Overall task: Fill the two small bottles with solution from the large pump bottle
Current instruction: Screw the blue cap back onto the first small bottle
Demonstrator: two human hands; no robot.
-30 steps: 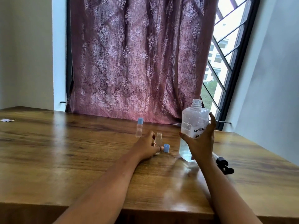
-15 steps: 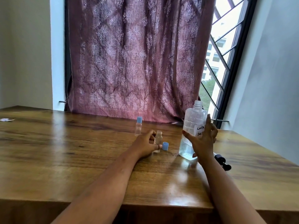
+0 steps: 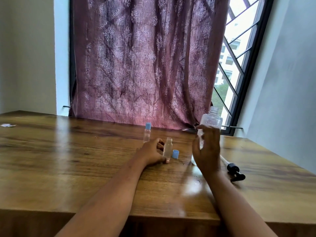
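My left hand (image 3: 152, 153) rests on the wooden table (image 3: 68, 168) and grips a small clear bottle (image 3: 167, 147) that stands upright with no cap. Its blue cap (image 3: 175, 154) lies just to the right. A second small bottle (image 3: 147, 132) with a blue cap stands behind my left hand. My right hand (image 3: 207, 151) wraps around the lower part of the large clear bottle (image 3: 211, 119), which is upright with its neck open. The hand hides the bottle's base and label.
The black pump head with its tube (image 3: 235, 171) lies on the table right of my right wrist. A purple curtain (image 3: 145, 65) hangs behind the table, with a barred window (image 3: 236, 57) at its right. A small white scrap (image 3: 6, 125) lies at the far left.
My right hand has shifted its hold on the large bottle, and now covers the label. My left hand has stayed on the small open bottle.
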